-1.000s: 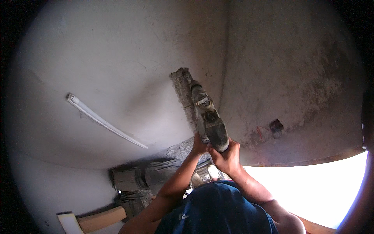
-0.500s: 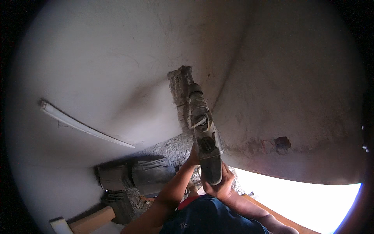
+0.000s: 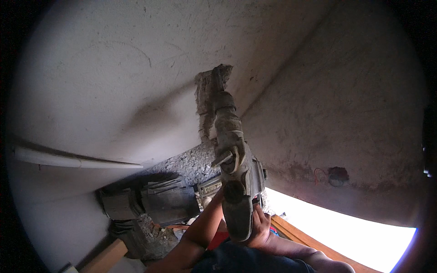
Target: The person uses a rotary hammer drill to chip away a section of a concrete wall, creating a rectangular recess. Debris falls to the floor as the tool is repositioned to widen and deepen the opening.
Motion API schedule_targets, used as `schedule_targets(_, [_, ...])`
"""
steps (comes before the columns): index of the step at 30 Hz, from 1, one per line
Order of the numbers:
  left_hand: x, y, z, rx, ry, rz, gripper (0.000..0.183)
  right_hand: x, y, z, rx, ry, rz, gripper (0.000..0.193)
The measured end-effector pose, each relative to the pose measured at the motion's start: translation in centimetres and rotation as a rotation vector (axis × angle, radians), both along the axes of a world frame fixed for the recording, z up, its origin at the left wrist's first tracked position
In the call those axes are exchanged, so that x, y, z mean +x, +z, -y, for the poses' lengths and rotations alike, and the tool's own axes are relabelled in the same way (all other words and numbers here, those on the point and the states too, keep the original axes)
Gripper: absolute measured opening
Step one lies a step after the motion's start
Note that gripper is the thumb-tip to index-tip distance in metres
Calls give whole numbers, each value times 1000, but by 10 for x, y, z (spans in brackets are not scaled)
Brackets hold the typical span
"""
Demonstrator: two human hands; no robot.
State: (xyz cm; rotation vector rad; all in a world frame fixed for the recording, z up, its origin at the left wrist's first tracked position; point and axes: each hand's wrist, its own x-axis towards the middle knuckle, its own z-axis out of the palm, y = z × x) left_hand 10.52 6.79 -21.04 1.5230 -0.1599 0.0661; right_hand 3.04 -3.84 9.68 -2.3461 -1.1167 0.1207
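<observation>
One dusty hammer drill (image 3: 233, 159) stands before us, its nose at the rough channel (image 3: 205, 93) in the pale wall (image 3: 136, 91); our right hand (image 3: 260, 227) wraps the rear grip, while our left hand is hidden behind the body (we cannot tell its hold). We would do best to brace firmly, follow the channel's line and take small bites.

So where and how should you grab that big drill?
The drill is probably best held at its rear, coming from behind: its nose points away, toward the chipped groove. Its long body suggests extra support farther forward, from the left.
</observation>
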Motion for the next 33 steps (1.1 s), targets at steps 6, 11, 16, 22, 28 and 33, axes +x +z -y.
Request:
schedule_targets(6, [-31, 10, -10, -29, 17, -25, 66, 11, 18, -9, -66, 61, -11, 56])
schedule_targets(11, [-32, 50, -11, -155, 139, 4, 67, 26, 48, -13, 187, -74, -211, 49])
schedule_targets(16, [-12, 127, -21, -305, 265, 76, 68, 51, 62, 2, 430, -227, -343, 28])
schedule_targets(22, [-19, 152, -15, 131, 384, 97, 74, 59, 74, 39, 565, -345, -520, 23])
schedule_targets(28, [-56, 195, 26, 191, 330, 165, 82, 17, 43, 97, 684, -260, -483, 32])
schedule_targets(33, [-75, 174, 32, -133, 306, 70, 86, 5, 30, 117, 512, -137, -321, 23])
